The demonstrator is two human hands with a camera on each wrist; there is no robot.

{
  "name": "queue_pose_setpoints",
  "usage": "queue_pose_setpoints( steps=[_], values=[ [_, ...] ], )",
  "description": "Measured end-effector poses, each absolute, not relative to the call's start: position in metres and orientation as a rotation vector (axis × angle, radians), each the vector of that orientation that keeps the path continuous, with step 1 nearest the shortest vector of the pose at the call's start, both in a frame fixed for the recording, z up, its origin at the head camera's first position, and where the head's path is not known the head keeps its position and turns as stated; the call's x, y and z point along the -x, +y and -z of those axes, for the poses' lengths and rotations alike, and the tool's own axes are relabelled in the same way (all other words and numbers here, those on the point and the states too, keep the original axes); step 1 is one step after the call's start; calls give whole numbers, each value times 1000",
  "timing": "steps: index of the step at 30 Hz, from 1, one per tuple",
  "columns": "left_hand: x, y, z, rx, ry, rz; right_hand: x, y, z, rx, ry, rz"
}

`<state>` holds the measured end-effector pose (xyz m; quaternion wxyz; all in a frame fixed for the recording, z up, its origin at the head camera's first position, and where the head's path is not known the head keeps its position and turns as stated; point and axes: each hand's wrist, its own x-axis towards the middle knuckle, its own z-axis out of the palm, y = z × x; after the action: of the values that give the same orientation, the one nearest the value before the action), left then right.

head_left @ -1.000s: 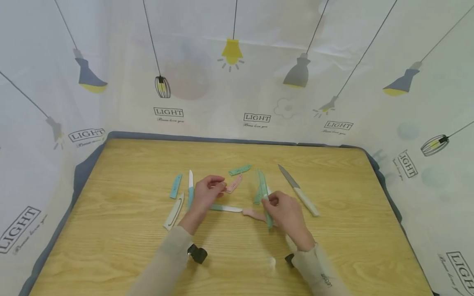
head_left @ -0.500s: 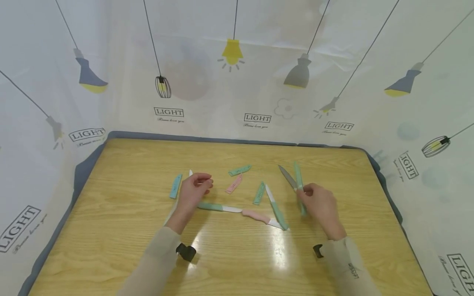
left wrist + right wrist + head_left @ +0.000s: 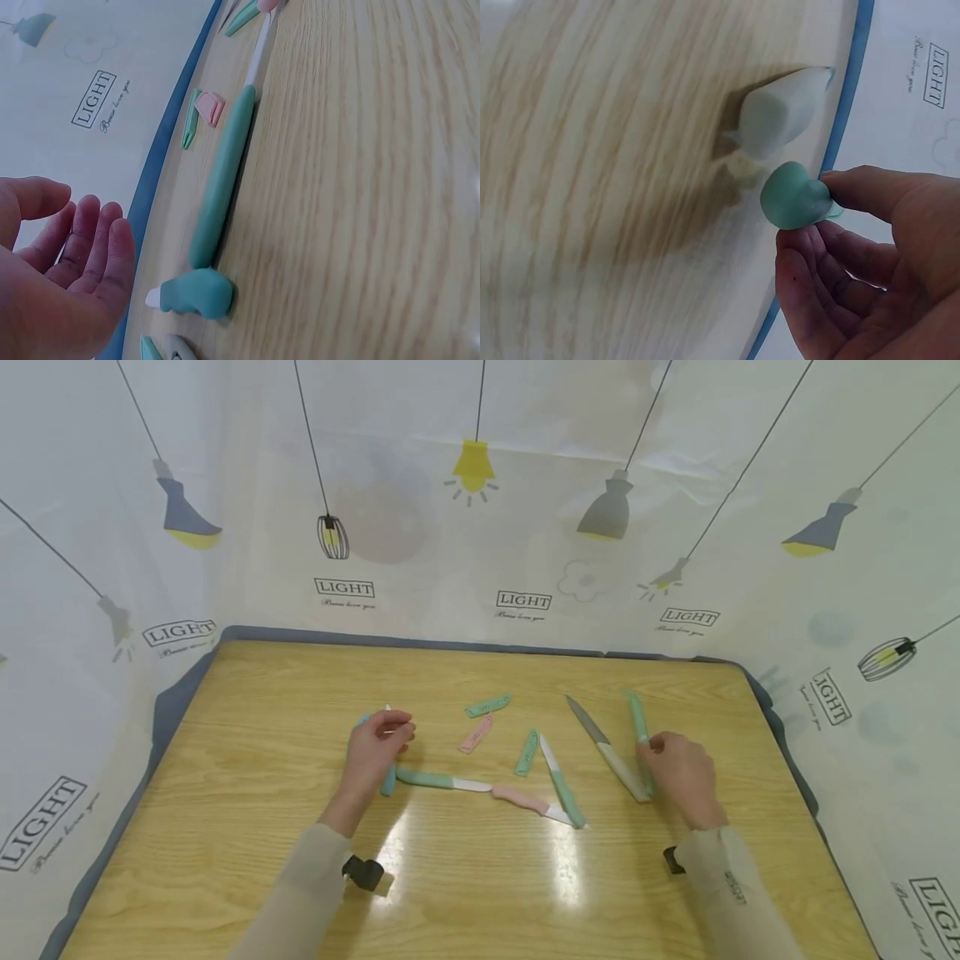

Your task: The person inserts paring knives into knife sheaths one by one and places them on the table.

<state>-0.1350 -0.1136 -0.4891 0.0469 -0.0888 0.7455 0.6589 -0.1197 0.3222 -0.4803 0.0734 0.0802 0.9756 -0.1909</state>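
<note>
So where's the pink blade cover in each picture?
Head: just below the picture's centre, pink blade cover, right below a green blade cover.
Left wrist: above and left of centre, pink blade cover, right beside the green blade cover.
Right wrist: not in this picture.
Shared landmark: the blue strip along the table's edge, in all three views.

A pale cloth (image 3: 420, 410), printed with hanging lamps (image 3: 606, 510) (one shade yellow) and boxed "LIGHT" lettering (image 3: 523, 601), backs the wood-grained table (image 3: 480, 893).
</note>
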Motion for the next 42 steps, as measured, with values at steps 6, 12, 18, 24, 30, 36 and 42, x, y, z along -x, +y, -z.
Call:
queue_pose_setpoints(
  steps=[6, 12, 18, 24, 30, 36, 42],
  values=[
    [134, -121, 493, 291, 2284, -2017, 124, 328, 484, -293, 2863, 536],
    [133, -123, 493, 286, 2309, -2020, 129, 331, 492, -275, 2863, 513],
    [131, -126, 491, 287, 2330, -2020, 131, 332, 496, -283, 2869, 513],
    [131, -130, 489, 286, 2350, -2024, 131, 333, 499, -289, 2876, 505],
    [130, -141, 482, 138, 2399, -1915, 126, 333, 496, -283, 2917, 519],
    [132, -157, 481, -48, 2564, -1701, 113, 327, 491, -327, 2982, 536],
    [136, -152, 478, -104, 2605, -1676, 105, 314, 483, -349, 2987, 568]
  ],
)
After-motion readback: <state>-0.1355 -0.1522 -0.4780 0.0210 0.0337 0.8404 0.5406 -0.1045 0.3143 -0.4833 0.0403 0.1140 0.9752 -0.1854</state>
